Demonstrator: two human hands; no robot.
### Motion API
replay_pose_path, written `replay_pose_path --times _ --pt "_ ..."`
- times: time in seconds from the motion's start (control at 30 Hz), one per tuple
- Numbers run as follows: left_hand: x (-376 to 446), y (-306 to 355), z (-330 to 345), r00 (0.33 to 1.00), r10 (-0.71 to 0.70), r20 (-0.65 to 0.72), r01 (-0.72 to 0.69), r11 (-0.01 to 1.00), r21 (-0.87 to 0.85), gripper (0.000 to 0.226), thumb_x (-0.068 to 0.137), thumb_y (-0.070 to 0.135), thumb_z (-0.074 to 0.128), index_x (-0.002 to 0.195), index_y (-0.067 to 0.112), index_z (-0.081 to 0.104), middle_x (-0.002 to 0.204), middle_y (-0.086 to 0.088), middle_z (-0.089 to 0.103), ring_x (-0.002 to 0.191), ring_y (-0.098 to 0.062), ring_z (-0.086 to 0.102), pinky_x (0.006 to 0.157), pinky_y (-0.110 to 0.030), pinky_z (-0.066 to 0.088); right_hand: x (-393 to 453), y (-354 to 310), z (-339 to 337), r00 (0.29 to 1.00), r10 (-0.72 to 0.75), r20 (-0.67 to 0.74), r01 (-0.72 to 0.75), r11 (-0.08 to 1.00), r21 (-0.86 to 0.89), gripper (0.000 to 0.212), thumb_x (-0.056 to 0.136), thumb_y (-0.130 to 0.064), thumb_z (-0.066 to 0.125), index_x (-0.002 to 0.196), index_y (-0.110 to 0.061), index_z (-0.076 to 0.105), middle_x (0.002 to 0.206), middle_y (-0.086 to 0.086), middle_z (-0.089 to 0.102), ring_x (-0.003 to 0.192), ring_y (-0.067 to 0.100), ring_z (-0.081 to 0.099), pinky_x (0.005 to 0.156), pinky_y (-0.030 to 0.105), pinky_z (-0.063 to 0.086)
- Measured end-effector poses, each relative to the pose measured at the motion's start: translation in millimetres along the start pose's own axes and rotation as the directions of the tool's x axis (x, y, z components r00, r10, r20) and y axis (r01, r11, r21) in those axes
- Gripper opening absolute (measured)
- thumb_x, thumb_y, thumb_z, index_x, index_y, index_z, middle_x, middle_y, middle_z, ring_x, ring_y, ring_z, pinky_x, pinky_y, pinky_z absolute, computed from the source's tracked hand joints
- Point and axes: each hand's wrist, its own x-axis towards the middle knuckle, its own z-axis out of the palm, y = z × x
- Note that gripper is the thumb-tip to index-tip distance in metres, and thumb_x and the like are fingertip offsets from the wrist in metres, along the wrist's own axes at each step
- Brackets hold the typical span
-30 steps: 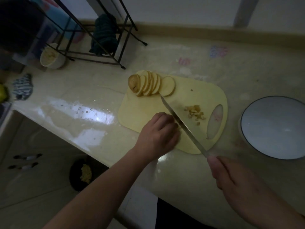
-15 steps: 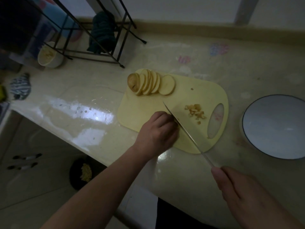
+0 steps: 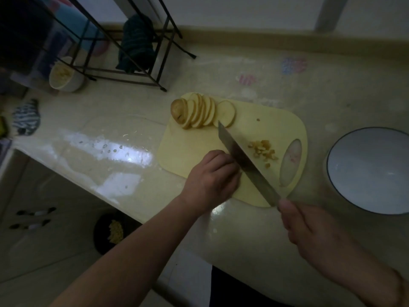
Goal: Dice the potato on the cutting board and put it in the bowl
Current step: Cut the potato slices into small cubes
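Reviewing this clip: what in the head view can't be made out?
- Whatever the left hand holds down on the yellow plastic cutting board: its curled fingers hide it.
- Steel knife handle: the right hand covers it.
- White round bowl: cut off by the right edge.

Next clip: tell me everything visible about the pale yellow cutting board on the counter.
The pale yellow cutting board looks like plastic: a rounded rectangle lying flat on the glossy cream counter, with an oval handle cut-out near its right end. A fanned row of potato slices sits at its far left corner, and a small pile of diced potato lies beside the cut-out. The left hand rests curled on its near edge; the steel knife blade crosses it diagonally.
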Motion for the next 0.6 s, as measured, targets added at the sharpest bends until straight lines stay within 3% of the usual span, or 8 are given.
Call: replay_pose_path --times 0.1,0.23,0.4,0.5,0.6 --pt "1 1 0 1.0 0.006 -0.019 -0.006 1.0 -0.006 0.008 0.085 0.006 0.076 0.087 -0.001 0.073 0.091 -0.015 0.067 0.088 -0.032 0.062 0.089 -0.032 0.049 -4 6 -9 0.999 0.04 0.002 -0.04 0.998 0.039 0.061 0.077 -0.078 0.019 0.067 -0.028 0.053 0.051 -0.009 0.05 0.046 0.006 0.046 0.052 0.028 0.033" --pt "0 2 0 1.0 -0.001 -0.009 0.001 1.0 0.001 0.009 0.086 0.007 0.076 0.088 -0.001 0.073 0.091 -0.015 0.066 0.089 -0.033 0.062 0.084 -0.034 0.051 -7 1 -7 1.0 0.027 0.011 -0.028 0.999 0.028 0.067 0.074 -0.079 0.02 0.064 -0.018 0.048 0.051 -0.005 0.049 0.045 0.007 0.045 0.052 0.028 0.032" --pt "-2 5 -4 1.0 -0.008 -0.015 0.008 1.0 0.009 0.012 0.088 0.01 0.074 0.086 -0.001 0.073 0.094 -0.016 0.067 0.091 -0.033 0.063 0.082 -0.036 0.052 -14 -9 -1 1.0 -0.021 -0.019 0.021 1.0 -0.008 0.055 0.074 -0.079 0.017 0.075 -0.037 0.052 0.061 -0.009 0.058 0.055 0.006 0.054 0.054 0.025 0.036" --pt "-4 5 -6 1.0 0.0 -0.018 0.0 1.0 0.002 0.013 0.088 0.009 0.073 0.085 -0.003 0.072 0.093 -0.017 0.068 0.092 -0.035 0.063 0.083 -0.038 0.052 -19 -11 3 0.998 -0.04 -0.043 0.038 0.998 -0.045 0.06 0.071 -0.079 0.015 0.075 -0.032 0.052 0.071 -0.011 0.062 0.064 0.006 0.057 0.061 0.024 0.041" --pt "-6 3 -5 1.0 -0.005 -0.004 0.005 1.0 0.007 0.011 0.087 0.007 0.075 0.087 -0.004 0.073 0.093 -0.018 0.068 0.093 -0.034 0.063 0.084 -0.039 0.052 -19 -10 7 0.998 -0.046 -0.036 0.044 0.998 -0.05 0.064 0.072 -0.078 0.017 0.06 -0.022 0.047 0.071 -0.008 0.063 0.06 0.005 0.057 0.062 0.022 0.04"
